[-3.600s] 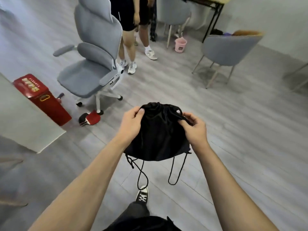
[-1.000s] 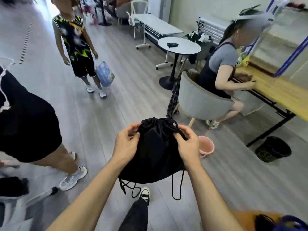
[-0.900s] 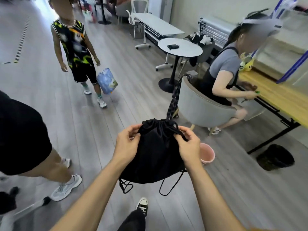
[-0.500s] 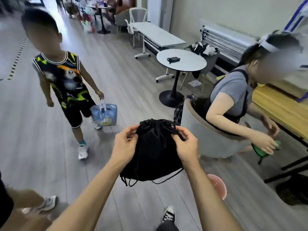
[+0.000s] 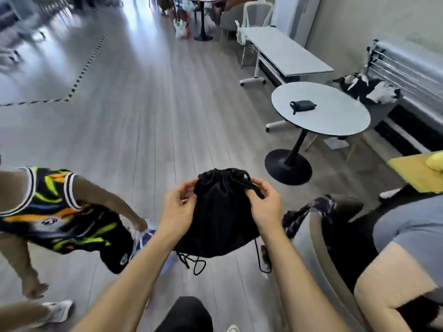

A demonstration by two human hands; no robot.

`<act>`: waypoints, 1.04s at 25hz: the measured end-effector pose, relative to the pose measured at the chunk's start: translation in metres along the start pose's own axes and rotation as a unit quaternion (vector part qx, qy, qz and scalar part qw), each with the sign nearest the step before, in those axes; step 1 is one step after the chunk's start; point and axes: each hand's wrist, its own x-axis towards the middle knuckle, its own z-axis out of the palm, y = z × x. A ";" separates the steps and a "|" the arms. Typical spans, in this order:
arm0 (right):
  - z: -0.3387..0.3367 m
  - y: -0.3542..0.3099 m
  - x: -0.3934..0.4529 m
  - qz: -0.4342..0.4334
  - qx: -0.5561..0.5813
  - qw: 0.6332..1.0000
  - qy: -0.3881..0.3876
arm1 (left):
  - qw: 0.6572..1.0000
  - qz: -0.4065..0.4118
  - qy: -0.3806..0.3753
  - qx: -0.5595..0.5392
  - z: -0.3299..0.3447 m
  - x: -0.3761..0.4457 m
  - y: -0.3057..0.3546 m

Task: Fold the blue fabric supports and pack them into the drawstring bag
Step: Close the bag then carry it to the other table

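Observation:
A black drawstring bag [image 5: 221, 212] hangs in the air in front of me, its mouth gathered tight at the top. My left hand [image 5: 178, 209] pinches the bag's left upper edge. My right hand [image 5: 265, 203] pinches the cord and fabric at the right upper edge. Black cords [image 5: 195, 263] dangle in loops under the bag. No blue fabric shows; the bag's inside is hidden.
A person in a patterned jersey [image 5: 55, 212] passes close on my left. Someone sits in a grey chair [image 5: 326, 248] close on my right. A round table [image 5: 335, 118] with a small black pouch [image 5: 302, 106] stands ahead right, a long white desk [image 5: 285, 55] behind it.
I have turned and walked on, so the view swung: the passer-by is now beside me on the left and the seated one close on the right. Both hands keep their hold on the bag.

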 end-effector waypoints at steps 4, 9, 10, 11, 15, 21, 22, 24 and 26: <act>0.036 -0.011 0.131 -0.015 -0.015 0.999 -0.044 | 0.999 -0.007 0.028 -0.023 0.022 0.116 0.005; 0.094 -0.021 0.305 -0.025 -0.031 0.998 -0.048 | 0.999 -0.006 0.048 -0.008 0.045 0.300 0.002; 0.108 -0.024 0.344 -0.018 -0.032 0.998 -0.045 | 0.998 -0.013 0.060 -0.010 0.049 0.345 0.001; 0.120 -0.028 0.377 -0.013 -0.030 0.998 -0.046 | 0.998 -0.016 0.068 -0.011 0.052 0.384 0.002; 0.164 -0.045 0.517 -0.018 -0.033 0.999 -0.039 | 0.998 0.010 0.060 0.000 0.065 0.537 0.013; 0.233 -0.062 0.723 -0.026 -0.013 0.999 -0.041 | 0.995 0.052 0.068 0.046 0.086 0.764 0.026; 0.245 -0.061 0.759 -0.029 -0.008 0.999 -0.040 | 0.995 0.056 0.074 0.048 0.091 0.801 0.025; 0.268 -0.058 0.834 -0.027 0.002 0.999 -0.036 | 0.995 0.050 0.077 0.045 0.106 0.873 0.022; 0.293 -0.056 0.914 -0.010 0.012 0.999 -0.042 | 0.995 0.024 0.091 0.041 0.120 0.949 0.021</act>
